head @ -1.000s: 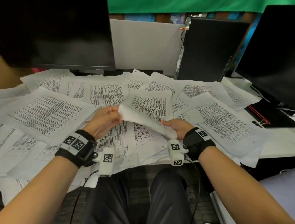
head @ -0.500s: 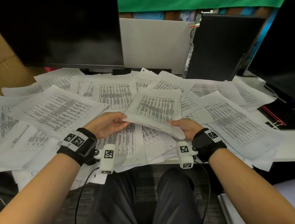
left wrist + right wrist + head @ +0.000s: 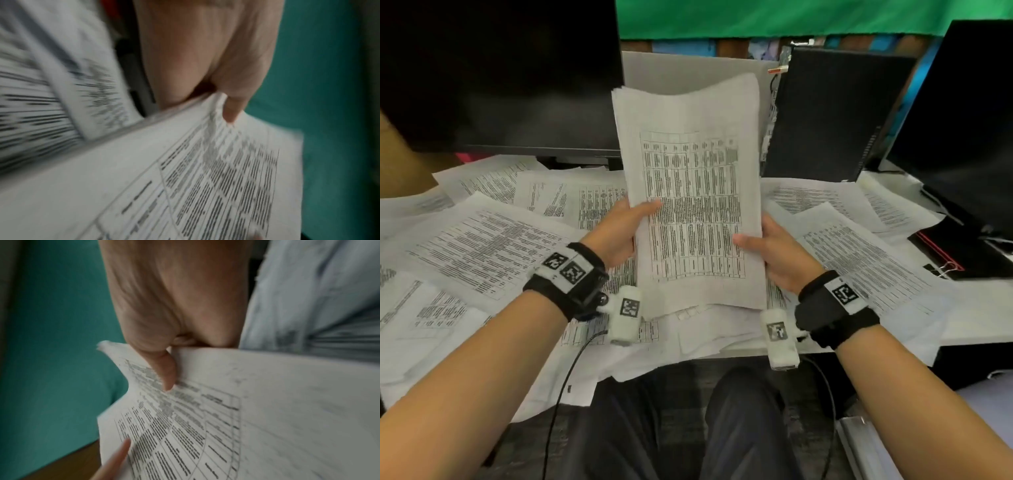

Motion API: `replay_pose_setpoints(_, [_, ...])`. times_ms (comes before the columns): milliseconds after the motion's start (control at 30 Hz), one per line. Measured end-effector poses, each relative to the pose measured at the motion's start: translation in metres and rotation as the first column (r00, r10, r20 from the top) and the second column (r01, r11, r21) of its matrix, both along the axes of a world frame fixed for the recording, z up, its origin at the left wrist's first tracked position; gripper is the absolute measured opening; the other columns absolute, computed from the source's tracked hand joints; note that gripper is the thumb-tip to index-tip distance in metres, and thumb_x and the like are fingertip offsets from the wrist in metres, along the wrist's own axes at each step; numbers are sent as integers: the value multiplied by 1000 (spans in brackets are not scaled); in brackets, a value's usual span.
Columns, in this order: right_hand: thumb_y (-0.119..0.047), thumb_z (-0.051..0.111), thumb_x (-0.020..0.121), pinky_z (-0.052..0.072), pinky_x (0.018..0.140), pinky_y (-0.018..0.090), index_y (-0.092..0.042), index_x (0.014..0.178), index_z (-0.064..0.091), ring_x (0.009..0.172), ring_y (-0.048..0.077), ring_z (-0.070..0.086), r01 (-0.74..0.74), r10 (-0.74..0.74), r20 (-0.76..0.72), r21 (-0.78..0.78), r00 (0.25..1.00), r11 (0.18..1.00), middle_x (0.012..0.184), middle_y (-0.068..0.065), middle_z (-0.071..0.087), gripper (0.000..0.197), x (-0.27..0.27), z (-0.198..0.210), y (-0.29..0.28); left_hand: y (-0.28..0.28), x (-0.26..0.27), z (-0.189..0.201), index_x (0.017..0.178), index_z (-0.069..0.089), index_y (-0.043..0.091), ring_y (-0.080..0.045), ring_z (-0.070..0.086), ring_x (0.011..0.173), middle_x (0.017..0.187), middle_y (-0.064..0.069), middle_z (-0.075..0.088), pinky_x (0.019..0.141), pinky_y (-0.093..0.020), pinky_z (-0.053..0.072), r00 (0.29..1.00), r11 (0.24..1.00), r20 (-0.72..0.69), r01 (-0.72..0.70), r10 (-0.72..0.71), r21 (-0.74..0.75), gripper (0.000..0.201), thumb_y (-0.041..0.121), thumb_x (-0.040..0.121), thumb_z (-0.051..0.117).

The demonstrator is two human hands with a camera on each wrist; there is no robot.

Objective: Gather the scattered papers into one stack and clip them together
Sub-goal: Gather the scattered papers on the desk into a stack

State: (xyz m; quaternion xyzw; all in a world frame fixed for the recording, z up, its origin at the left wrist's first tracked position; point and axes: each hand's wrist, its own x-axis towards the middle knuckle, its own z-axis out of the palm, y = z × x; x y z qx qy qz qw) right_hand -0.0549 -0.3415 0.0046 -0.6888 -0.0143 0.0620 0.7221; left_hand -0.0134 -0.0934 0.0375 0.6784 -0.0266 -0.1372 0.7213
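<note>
I hold a stack of printed papers [image 3: 693, 192] upright over the desk, its lower edge down on the loose sheets. My left hand [image 3: 625, 228] grips its left edge, thumb across the printed face. My right hand [image 3: 765, 245] grips the right edge in the same way. The left wrist view shows my left hand [image 3: 226, 97] pinching the stack [image 3: 185, 178]. In the right wrist view my right hand [image 3: 164, 366] pinches the stack [image 3: 226, 418]. Many loose printed sheets [image 3: 482, 246] lie scattered over the desk. A binder clip [image 3: 947, 268] lies at the right on a dark notebook.
A dark monitor [image 3: 500, 75] stands at the back left, a black computer case [image 3: 832, 113] at the back right, and another dark screen [image 3: 962, 120] at the far right. A red-edged dark notebook [image 3: 955, 253] lies on the right. My knees are below the desk's front edge.
Both hands have lifted and turned the stack from lying nearly flat to standing upright on its lower edge. The head view has shifted a little.
</note>
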Motion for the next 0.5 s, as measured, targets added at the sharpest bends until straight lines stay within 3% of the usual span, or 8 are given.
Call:
replay_pose_setpoints(33, [-11,61,94,49,103,46,-18,142,43,120,22,61,45,-38,88,-86,995,995,132,4,63,52,-2,13,4,-10,-2,8,132,48,17,-19,59,112,118,1,63,100,-42,45,993,998,100,-65,65,-2,52,39,87,61])
replay_pose_setpoints(100, [-19,61,94,46,105,46,-18,141,45,120,16,61,191,-141,251,-189,958,963,131,-1,63,49,-6,39,12,-31,-12,27,115,51,26,-1,56,104,109,15,59,92,-24,44,932,987,324,-154,162,-51,23,32,93,56])
replay_pose_setpoints(167, [-22,62,93,46,106,44,-16,140,46,120,13,60,287,-215,376,-144,901,947,131,-2,63,49,-9,59,14,-42,-24,45,103,48,35,6,56,99,105,19,57,86,-13,44,846,972,479,-193,233,-133,18,24,93,58])
replay_pose_setpoints(267, [-21,63,94,49,103,38,-18,132,53,117,11,62,287,-209,452,-111,867,952,126,-2,65,39,-15,68,9,-38,-24,48,111,49,35,-7,55,116,117,13,58,100,-26,44,775,983,605,-123,182,-139,36,30,82,69])
replay_pose_setpoints(333, [-24,67,91,50,102,41,-22,126,57,115,13,64,225,-156,362,-157,919,962,124,-1,67,37,-15,48,2,-33,-22,32,119,48,33,-11,51,121,124,11,55,106,-36,40,842,998,538,-63,41,23,42,29,82,68])
replay_pose_setpoints(400, [-31,77,81,48,104,46,-20,128,59,115,16,64,133,-98,200,-168,975,977,124,1,68,52,-17,14,-3,-28,-23,9,134,42,20,-14,48,121,131,4,51,109,-38,35,933,953,321,66,-164,296,50,25,89,61])
replay_pose_setpoints(467, [-49,86,62,47,104,50,-22,126,61,115,18,65,162,-151,83,-138,985,977,122,-2,70,73,-14,-15,-10,-25,-21,-15,134,45,11,-17,51,117,130,-3,54,106,-37,37,954,863,149,161,-260,479,49,29,91,58])
replay_pose_setpoints(500, [-53,86,59,48,103,49,-24,123,63,113,18,66,223,-214,83,-126,973,967,119,-3,71,74,-10,-23,-12,-26,-19,-22,131,49,11,-18,54,116,128,-4,57,104,-36,39,958,860,154,139,-243,491,48,34,90,57])
